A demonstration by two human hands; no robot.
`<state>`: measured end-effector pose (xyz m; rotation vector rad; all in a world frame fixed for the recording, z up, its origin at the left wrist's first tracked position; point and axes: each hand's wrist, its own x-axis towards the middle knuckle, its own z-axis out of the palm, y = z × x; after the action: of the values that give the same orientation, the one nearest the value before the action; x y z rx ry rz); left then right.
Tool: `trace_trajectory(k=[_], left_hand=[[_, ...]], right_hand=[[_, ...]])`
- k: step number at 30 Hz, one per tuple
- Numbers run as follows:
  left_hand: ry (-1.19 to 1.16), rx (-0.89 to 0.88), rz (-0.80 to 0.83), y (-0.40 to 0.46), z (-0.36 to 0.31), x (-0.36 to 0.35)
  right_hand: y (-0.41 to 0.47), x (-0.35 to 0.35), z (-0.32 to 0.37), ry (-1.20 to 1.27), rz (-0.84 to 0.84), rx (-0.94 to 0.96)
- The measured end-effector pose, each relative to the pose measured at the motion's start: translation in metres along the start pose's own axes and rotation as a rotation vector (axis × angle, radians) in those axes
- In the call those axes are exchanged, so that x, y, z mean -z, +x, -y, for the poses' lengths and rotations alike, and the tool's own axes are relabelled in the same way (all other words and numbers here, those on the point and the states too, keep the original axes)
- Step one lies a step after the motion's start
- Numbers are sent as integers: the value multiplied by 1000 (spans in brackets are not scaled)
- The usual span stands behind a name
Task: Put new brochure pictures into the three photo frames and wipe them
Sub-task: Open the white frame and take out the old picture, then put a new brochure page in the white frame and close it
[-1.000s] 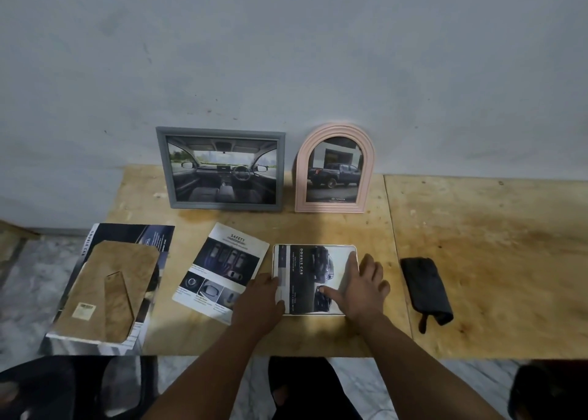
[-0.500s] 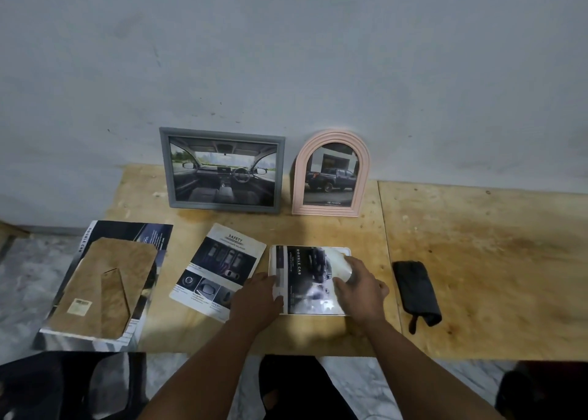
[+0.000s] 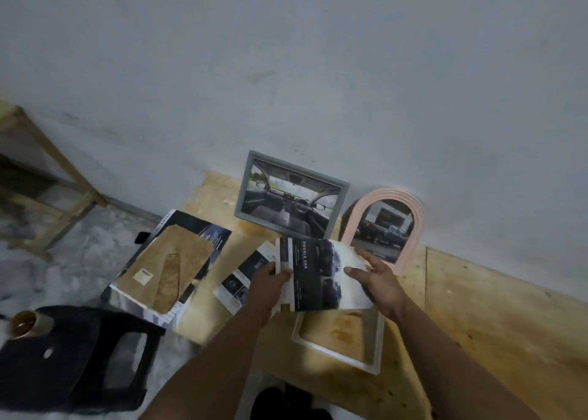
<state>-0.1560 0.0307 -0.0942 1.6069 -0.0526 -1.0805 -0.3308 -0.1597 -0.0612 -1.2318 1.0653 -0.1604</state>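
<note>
My left hand [image 3: 270,282] and my right hand [image 3: 378,279] hold a dark brochure picture [image 3: 321,276] marked "DOUBLE CAR" by its two side edges, lifted above the table. Below it a white photo frame [image 3: 378,346] lies flat with bare wood showing through its opening. A grey frame [image 3: 291,196] with a car-interior picture and a pink arched frame [image 3: 416,219] with a truck picture lean against the wall. A brown frame backing board [image 3: 165,270] rests on a stack of brochures [image 3: 203,228] at the left.
Another brochure page [image 3: 241,279] lies on the plywood table [image 3: 493,317] under my left wrist. A black chair [image 3: 73,356] and a brown cup [image 3: 27,322] stand at the lower left. A wooden bench [image 3: 41,152] is against the wall at far left.
The picture, which lay flat in the white frame under both hands, is now lifted out and held up. The view has swung and tilted to the left; the black pouch is out of sight.
</note>
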Motion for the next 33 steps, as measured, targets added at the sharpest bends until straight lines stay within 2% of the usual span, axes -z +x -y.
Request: trace_trajectory(k=[5, 10, 13, 18, 22, 29, 33], left_hand=[[-113, -24, -384, 1, 1, 72], [-88, -56, -674, -7, 7, 139], [12, -39, -794, -3, 6, 178], [70, 18, -794, 29, 28, 246], [178, 22, -735, 42, 37, 266], [502, 119, -668, 49, 34, 275], [668, 46, -631, 44, 34, 277]], right_hand=[[34, -86, 27, -131, 236, -80], [64, -190, 33, -382, 231, 58], [79, -244, 37, -420, 275, 67], [112, -310, 22, -506, 262, 38], [131, -334, 0, -551, 218, 70], [140, -324, -21, -563, 136, 68], [128, -298, -28, -580, 19, 82]])
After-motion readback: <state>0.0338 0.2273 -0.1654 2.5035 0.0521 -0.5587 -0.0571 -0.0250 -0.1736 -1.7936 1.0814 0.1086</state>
